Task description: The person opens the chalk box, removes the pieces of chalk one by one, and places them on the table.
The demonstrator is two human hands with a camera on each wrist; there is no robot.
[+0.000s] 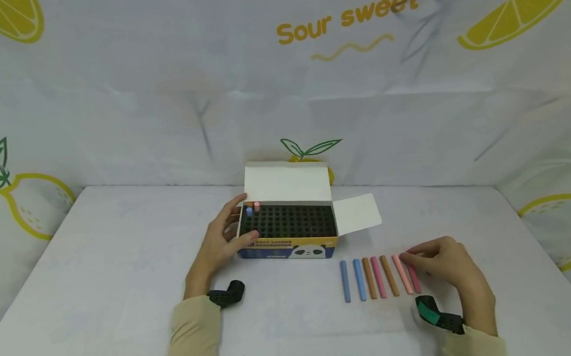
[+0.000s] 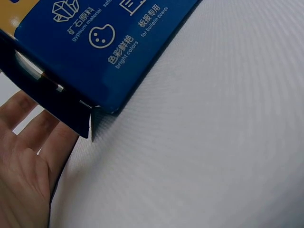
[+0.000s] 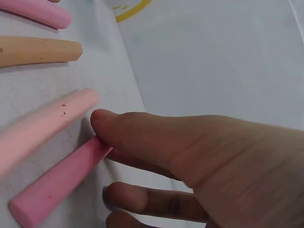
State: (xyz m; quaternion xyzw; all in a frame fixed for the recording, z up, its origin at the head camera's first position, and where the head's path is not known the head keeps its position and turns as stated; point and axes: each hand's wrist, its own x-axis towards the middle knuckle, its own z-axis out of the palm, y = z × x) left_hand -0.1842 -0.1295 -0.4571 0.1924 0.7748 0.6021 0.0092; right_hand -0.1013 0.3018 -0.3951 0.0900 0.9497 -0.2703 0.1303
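An open chalk box [image 1: 279, 250] with a panda on its front stands at the middle back. My left hand [image 1: 215, 244] holds its left end, thumb at the front edge and fingers toward the back. Its black holder grid [image 1: 296, 220] carries a blue chalk [image 1: 249, 211], a pink chalk [image 1: 257, 206] and an orange one behind them. At the right end of a row of chalks, my right hand [image 1: 444, 265] pinches the far end of a deep pink chalk [image 3: 57, 185] lying on the table. Just left of it lies a light pink chalk [image 3: 52, 126].
Farther left in the row are two blue chalks [image 1: 360, 280], two orange-brown chalks [image 1: 389, 276] and a pink chalk [image 1: 378, 277]. The box's white lid [image 1: 286, 181] stands raised, and a side flap [image 1: 358, 214] sticks out right. A lemon-print cloth hangs behind the table.
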